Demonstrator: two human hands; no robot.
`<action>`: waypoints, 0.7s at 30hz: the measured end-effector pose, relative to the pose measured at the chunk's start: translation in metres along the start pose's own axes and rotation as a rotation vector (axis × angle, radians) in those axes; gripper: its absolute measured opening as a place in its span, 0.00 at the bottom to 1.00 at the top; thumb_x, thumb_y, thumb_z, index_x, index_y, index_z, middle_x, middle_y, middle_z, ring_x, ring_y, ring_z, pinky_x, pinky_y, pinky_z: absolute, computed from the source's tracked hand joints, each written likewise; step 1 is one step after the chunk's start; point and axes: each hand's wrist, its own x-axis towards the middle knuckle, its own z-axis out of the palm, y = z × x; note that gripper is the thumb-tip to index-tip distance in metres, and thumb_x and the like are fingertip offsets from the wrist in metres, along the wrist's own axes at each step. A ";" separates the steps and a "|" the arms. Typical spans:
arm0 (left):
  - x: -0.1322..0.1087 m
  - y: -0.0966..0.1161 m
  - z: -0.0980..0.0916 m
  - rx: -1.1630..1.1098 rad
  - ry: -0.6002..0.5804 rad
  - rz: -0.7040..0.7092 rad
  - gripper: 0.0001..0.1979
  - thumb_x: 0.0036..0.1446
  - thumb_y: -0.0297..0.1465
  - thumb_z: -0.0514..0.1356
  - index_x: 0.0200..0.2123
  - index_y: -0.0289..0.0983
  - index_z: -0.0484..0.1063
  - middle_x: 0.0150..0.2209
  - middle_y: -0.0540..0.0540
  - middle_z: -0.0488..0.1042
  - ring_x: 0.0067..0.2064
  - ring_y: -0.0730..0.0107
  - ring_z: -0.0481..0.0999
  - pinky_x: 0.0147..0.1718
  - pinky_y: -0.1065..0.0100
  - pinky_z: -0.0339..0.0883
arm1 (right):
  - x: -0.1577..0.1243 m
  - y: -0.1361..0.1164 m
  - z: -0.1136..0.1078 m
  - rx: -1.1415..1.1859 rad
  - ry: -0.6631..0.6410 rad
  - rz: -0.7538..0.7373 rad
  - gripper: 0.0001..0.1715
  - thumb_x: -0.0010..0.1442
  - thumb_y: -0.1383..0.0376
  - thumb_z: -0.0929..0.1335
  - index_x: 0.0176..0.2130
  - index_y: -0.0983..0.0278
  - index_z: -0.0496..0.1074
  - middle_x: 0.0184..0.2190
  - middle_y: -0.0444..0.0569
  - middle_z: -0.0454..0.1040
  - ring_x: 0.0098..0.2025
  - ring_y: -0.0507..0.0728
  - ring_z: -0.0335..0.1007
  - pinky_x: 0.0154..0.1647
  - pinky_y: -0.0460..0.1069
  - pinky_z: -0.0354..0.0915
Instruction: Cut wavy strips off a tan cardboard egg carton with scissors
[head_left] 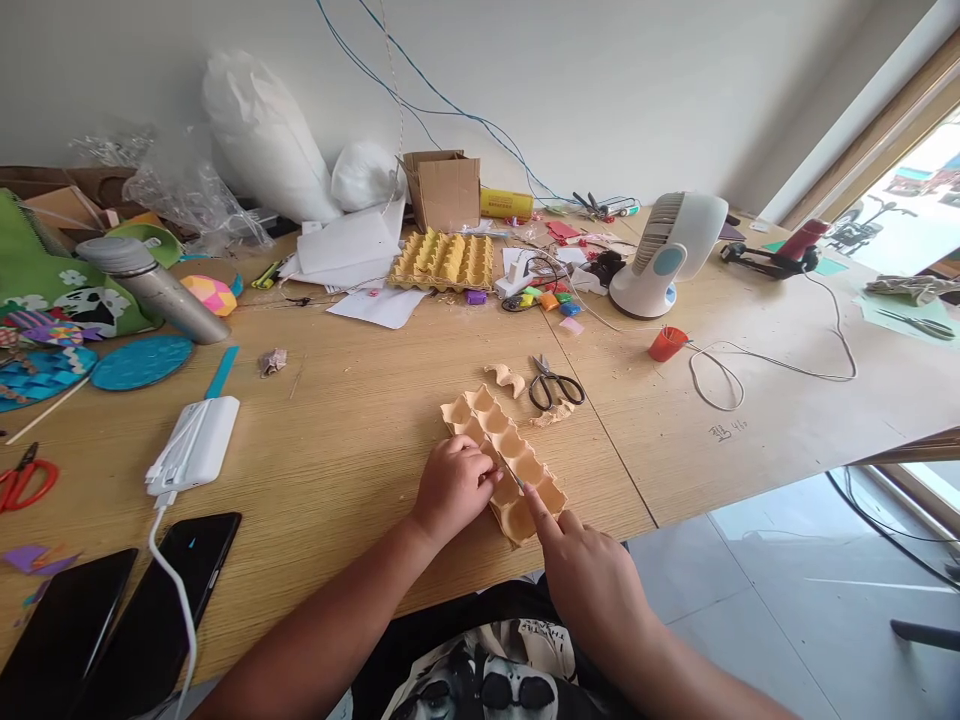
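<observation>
A tan egg carton [512,455] of moulded pulp lies at a slant on the table in front of me. My left hand [456,485] grips its left side, fingers curled over the cups near the middle. From the near right, my right hand [589,565] reaches over the carton, index finger stretched along a thin knife [517,480] whose blade touches the carton between the two rows of cups. Most of the knife is hidden in that hand. Just beyond the carton are black-handled scissors [555,385], a torn carton scrap [506,379] and another scrap [551,413].
A yellow egg tray [442,260], cardboard box [448,190] and white fan [667,255] stand farther back. To the right is a red cup [667,344] near a cable. On the left lie a power bank [196,440], two phones [176,580] and red-handled scissors [28,480].
</observation>
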 end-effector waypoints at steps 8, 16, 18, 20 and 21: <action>0.000 -0.001 0.000 -0.009 -0.005 0.018 0.12 0.56 0.31 0.66 0.21 0.39 0.73 0.29 0.45 0.76 0.41 0.61 0.73 0.43 0.58 0.66 | 0.000 0.003 -0.009 -0.042 -0.043 -0.032 0.50 0.58 0.78 0.62 0.74 0.57 0.49 0.38 0.52 0.77 0.32 0.59 0.78 0.30 0.51 0.69; 0.000 0.002 -0.003 0.016 -0.013 0.015 0.12 0.57 0.32 0.66 0.22 0.39 0.72 0.28 0.46 0.76 0.41 0.61 0.73 0.42 0.59 0.65 | 0.006 -0.001 -0.010 -0.023 -0.076 -0.021 0.50 0.59 0.77 0.62 0.75 0.56 0.45 0.36 0.52 0.77 0.31 0.58 0.78 0.29 0.50 0.66; -0.001 0.002 -0.003 0.011 -0.010 0.009 0.11 0.57 0.32 0.66 0.23 0.39 0.73 0.29 0.46 0.76 0.41 0.61 0.73 0.42 0.59 0.65 | 0.003 0.000 -0.010 -0.026 -0.079 -0.017 0.51 0.59 0.77 0.62 0.75 0.56 0.44 0.36 0.52 0.77 0.30 0.58 0.78 0.28 0.49 0.65; -0.001 0.002 -0.002 0.002 -0.015 0.011 0.12 0.57 0.31 0.66 0.22 0.39 0.72 0.28 0.46 0.76 0.41 0.61 0.73 0.42 0.59 0.64 | 0.004 0.000 -0.010 -0.028 -0.083 -0.019 0.51 0.59 0.76 0.63 0.75 0.57 0.43 0.36 0.52 0.77 0.30 0.57 0.78 0.28 0.48 0.65; 0.000 0.002 -0.002 -0.002 -0.020 0.016 0.12 0.57 0.31 0.66 0.22 0.39 0.72 0.27 0.47 0.76 0.40 0.61 0.73 0.43 0.58 0.64 | 0.005 0.000 -0.011 -0.028 -0.085 -0.021 0.51 0.60 0.76 0.63 0.75 0.57 0.43 0.36 0.52 0.77 0.30 0.57 0.78 0.28 0.48 0.64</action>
